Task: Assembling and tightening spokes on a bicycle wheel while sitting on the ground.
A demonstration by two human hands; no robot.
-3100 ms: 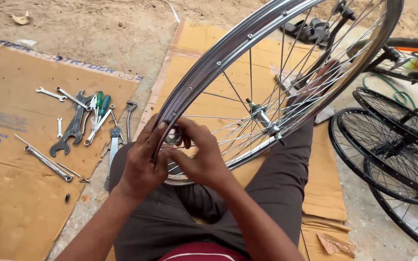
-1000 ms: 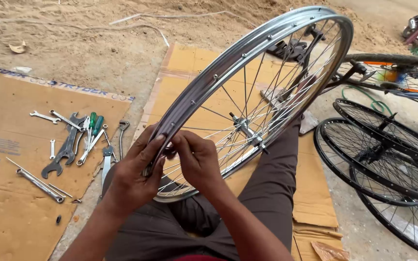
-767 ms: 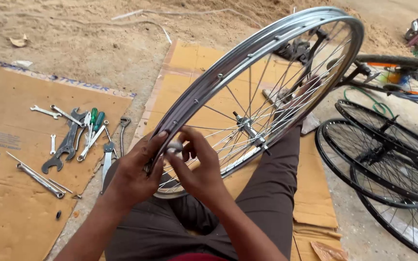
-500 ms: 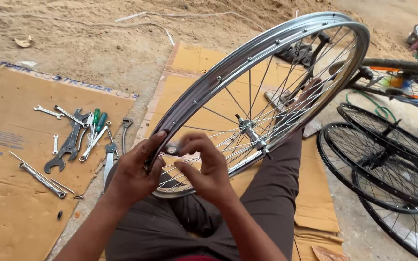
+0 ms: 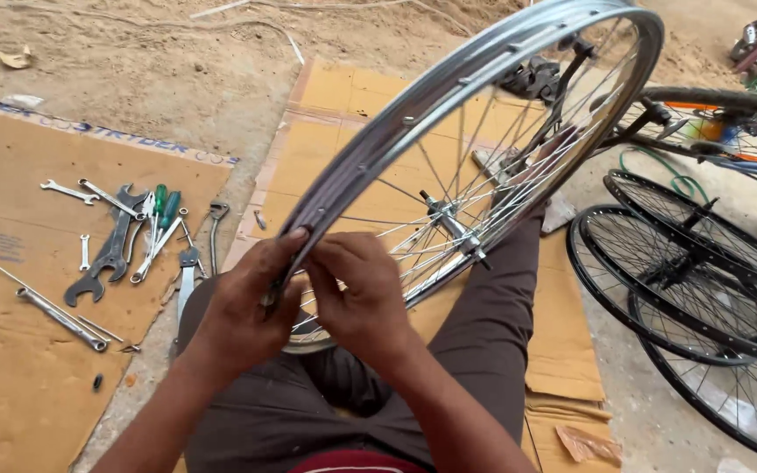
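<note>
L hand (image 5: 243, 311) grips wheel rim (image 5: 449, 83), steadying it on lap; R hand (image 5: 365, 293) fingers pinched at rim's inner edge, w/ tools (image 5: 129, 241) laid within reach on cardboard (image 5: 10, 377).

Both hands, left (image 5: 243, 311) and right (image 5: 361, 298), pinch the near edge of a tilted silver wheel (image 5: 484, 70) over the lap, tools (image 5: 124, 245) lying on cardboard (image 5: 10, 377) nearby.

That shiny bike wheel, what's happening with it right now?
A person sitting on cardboard has a silver spoked wheel propped on their lap. The left hand grips the rim at its near edge, and the right hand pinches something small beside it, too hidden to identify. Wrenches and screwdrivers lie spread on cardboard to the left; black wheels lie on the right.
</note>
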